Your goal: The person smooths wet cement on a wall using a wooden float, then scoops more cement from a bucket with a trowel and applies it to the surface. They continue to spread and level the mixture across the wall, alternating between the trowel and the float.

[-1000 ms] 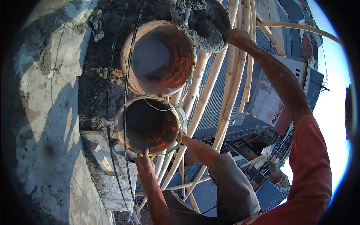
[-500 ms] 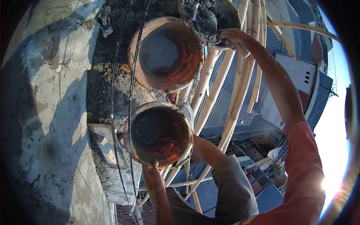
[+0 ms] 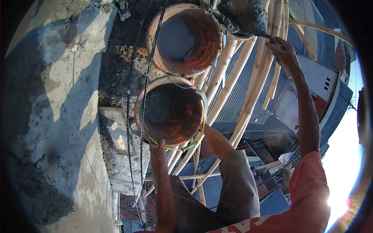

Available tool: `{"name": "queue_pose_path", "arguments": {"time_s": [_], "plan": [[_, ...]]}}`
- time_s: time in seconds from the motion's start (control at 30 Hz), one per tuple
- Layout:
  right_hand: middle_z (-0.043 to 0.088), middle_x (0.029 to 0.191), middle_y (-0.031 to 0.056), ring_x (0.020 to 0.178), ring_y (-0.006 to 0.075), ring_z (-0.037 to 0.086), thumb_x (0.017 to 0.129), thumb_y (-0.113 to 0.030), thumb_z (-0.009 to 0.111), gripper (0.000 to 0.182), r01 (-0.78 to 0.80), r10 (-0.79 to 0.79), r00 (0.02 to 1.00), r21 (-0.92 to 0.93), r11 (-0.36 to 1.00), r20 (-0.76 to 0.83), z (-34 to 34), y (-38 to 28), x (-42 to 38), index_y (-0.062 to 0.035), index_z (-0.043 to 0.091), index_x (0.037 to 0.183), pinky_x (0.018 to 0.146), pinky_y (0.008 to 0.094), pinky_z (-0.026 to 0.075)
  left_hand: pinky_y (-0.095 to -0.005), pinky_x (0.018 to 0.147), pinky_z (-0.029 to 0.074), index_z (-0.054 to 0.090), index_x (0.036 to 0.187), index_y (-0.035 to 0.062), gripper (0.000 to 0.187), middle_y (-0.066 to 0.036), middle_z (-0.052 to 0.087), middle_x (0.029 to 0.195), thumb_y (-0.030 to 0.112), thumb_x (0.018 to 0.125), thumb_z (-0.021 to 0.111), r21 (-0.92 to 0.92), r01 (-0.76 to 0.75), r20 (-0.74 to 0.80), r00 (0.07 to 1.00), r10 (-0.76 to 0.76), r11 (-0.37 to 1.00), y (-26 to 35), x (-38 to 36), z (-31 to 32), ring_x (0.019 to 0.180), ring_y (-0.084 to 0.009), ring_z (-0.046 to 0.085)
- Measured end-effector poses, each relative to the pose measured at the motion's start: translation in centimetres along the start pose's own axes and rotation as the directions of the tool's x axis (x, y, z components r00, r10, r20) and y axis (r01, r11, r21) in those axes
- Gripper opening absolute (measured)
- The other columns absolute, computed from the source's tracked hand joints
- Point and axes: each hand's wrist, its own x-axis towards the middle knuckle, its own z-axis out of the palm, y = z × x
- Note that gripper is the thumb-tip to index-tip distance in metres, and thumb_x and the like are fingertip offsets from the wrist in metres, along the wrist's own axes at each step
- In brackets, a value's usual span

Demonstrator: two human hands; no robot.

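Note:
My left hand (image 3: 157, 149) grips the near rim of the lower orange bucket (image 3: 171, 112), thumb over the edge, beside its yellow wire handle with a green grip (image 3: 189, 146). The bucket is dark inside. My right hand (image 3: 281, 50) is closed around a tool with a pale handle end (image 3: 288, 72), just right of a container of wet grey mortar (image 3: 243, 17); the tool's far end is hard to make out. Between the containers sits a second orange bucket (image 3: 213, 50) holding greyish water.
Two black cables (image 3: 129, 93) cross in front of the buckets' left side. A rough cement wall (image 3: 66, 116) stands at left, with a mortar-smeared block (image 3: 116, 130) beside the lower bucket. Bamboo poles (image 3: 229, 97) run behind the buckets, above roofs far below.
My right hand has moved right, off the mortar container's edge. The view has shifted, so the buckets appear higher and further right. My left hand keeps its hold on the rim.

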Motion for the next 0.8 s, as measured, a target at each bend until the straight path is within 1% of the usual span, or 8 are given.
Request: {"name": "queue_pose_path", "arguments": {"time_s": [0.1,0.17,0.23,0.3,0.43,0.57,0.63,0.8], "plan": [[0.049,0.057,-0.0007,0.046,0.0062,0.042,0.082,-0.033,0.065,0.033,-0.052,0.059,0.997,-0.108,0.993,0.055,1.4,-2.1,-6.7,-0.0030,0.064,0.096,0.042,0.0257,0.033,-0.0388,0.078,0.055,0.035,0.133,0.0046,0.062,-0.012,0.048,0.119,-0.005,0.075,0.054,0.055,-0.060,0.005,0.998,0.059,0.997,-1.2,1.0,-0.8,0.101,-0.0248,0.054],[0.050,0.057,0.0018,0.049,0.0094,0.044,0.081,-0.033,0.066,0.034,0.067,-0.038,0.991,-0.224,0.972,0.129,3.5,-2.8,-11.5,-0.0041,0.064,0.098,0.048,0.0289,0.038,-0.0359,0.081,0.054,0.034,0.134,0.0048,0.063,-0.012,0.048,0.120,-0.005,0.075,0.053,0.034,-0.133,0.026,0.991,0.132,0.991,-1.3,0.8,-0.9,0.101,-0.0238,0.054],[0.056,0.060,0.0071,0.051,0.0158,0.053,0.078,-0.032,0.067,0.033,-0.008,0.094,0.947,-0.268,0.963,0.308,6.2,-5.3,-15.3,-0.0067,0.064,0.098,0.053,0.0330,0.042,-0.0334,0.087,0.048,0.034,0.135,0.0036,0.065,-0.011,0.048,0.122,-0.006,0.074,0.052,0.056,-0.191,0.032,0.981,0.190,0.980,-0.3,0.4,-0.9,0.105,-0.0229,0.053],[0.063,0.072,0.0118,0.067,0.0277,0.063,0.080,-0.029,0.063,0.026,0.236,-0.121,0.926,-0.300,0.924,0.356,11.7,-5.8,-18.2,-0.0112,0.063,0.100,0.057,0.0378,0.047,-0.0346,0.089,0.046,0.033,0.136,0.0027,0.065,-0.012,0.048,0.123,-0.006,0.074,0.052,0.059,-0.151,0.022,0.988,0.150,0.987,0.1,0.3,-1.0,0.107,-0.0235,0.051],[0.057,0.075,0.0037,0.071,0.0203,0.061,0.080,-0.023,0.061,0.023,0.541,-0.486,0.830,-0.601,0.588,0.272,25.0,-3.0,-19.8,-0.0119,0.061,0.100,0.062,0.0361,0.047,-0.0384,0.090,0.044,0.035,0.135,0.0012,0.064,-0.012,0.048,0.122,-0.004,0.074,0.053,-0.102,-0.007,0.042,0.999,0.011,0.995,1.1,-0.6,-1.2,0.109,-0.0262,0.050],[0.055,0.081,0.0070,0.082,0.0228,0.057,0.083,-0.021,0.058,0.021,0.522,-0.432,0.852,-0.524,0.673,0.295,22.9,-4.0,-21.2,-0.0116,0.059,0.101,0.072,0.0374,0.043,-0.0413,0.083,0.051,0.033,0.136,0.0036,0.065,-0.013,0.048,0.121,-0.003,0.074,0.053,0.106,-0.063,0.077,0.996,0.055,0.992,-1.7,1.3,-3.6,0.105,-0.0283,0.053],[0.055,0.076,0.0047,0.077,0.0207,0.059,0.080,-0.021,0.062,0.021,0.384,-0.311,0.922,-0.457,0.802,0.229,17.2,-5.8,-20.7,-0.0109,0.061,0.099,0.066,0.0353,0.045,-0.0435,0.076,0.055,0.031,0.136,0.0055,0.067,-0.014,0.046,0.122,-0.002,0.073,0.053,-0.042,0.069,-0.019,0.997,-0.069,0.997,-1.7,2.1,-2.7,0.102,-0.0301,0.055],[0.056,0.071,0.0050,0.064,0.0241,0.061,0.079,-0.024,0.067,0.026,0.192,-0.384,0.898,-0.593,0.782,-0.215,5.7,-1.4,-12.2,-0.0132,0.062,0.102,0.057,0.0356,0.048,-0.0468,0.075,0.055,0.030,0.137,0.0098,0.069,-0.014,0.043,0.124,-0.001,0.073,0.053,-0.206,0.046,-0.003,0.999,-0.047,0.978,-2.3,-0.1,-3.6,0.103,-0.0322,0.054]]}}
